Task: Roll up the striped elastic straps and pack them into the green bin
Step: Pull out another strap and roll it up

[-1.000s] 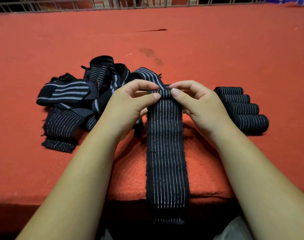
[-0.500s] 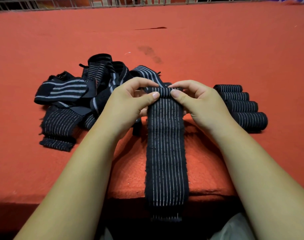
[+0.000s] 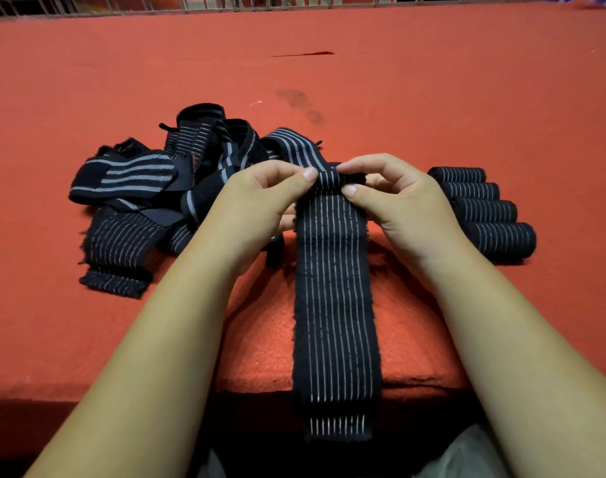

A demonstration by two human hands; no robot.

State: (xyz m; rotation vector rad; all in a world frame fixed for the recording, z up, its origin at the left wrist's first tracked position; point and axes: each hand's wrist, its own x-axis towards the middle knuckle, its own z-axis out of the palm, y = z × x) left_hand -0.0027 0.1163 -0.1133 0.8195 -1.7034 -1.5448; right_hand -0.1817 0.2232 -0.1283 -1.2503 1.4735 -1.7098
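Observation:
A long black strap with thin white stripes point(image 3: 334, 305) lies straight toward me on the red table, and its near end hangs over the table's front edge. Its far end is curled into a small roll. My left hand point(image 3: 256, 205) and my right hand point(image 3: 398, 201) both pinch that rolled end between thumb and fingers, one at each side. A loose heap of unrolled striped straps point(image 3: 136, 201) lies to the left of my hands. Several finished rolls point(image 3: 484, 208) lie side by side in a row to the right. No green bin is in view.
The red felt-covered table point(image 3: 432, 98) stretches far back to a metal rail point(image 3: 225, 3) at its far edge. A dark stain point(image 3: 301, 105) marks the cloth behind the heap. The table's front edge point(image 3: 87, 391) drops into shadow near my lap.
My fingers have shifted on the far end of the strap, with both thumbs now higher on it, and the rolled end looks slightly thicker. The heap and the finished rolls have not moved.

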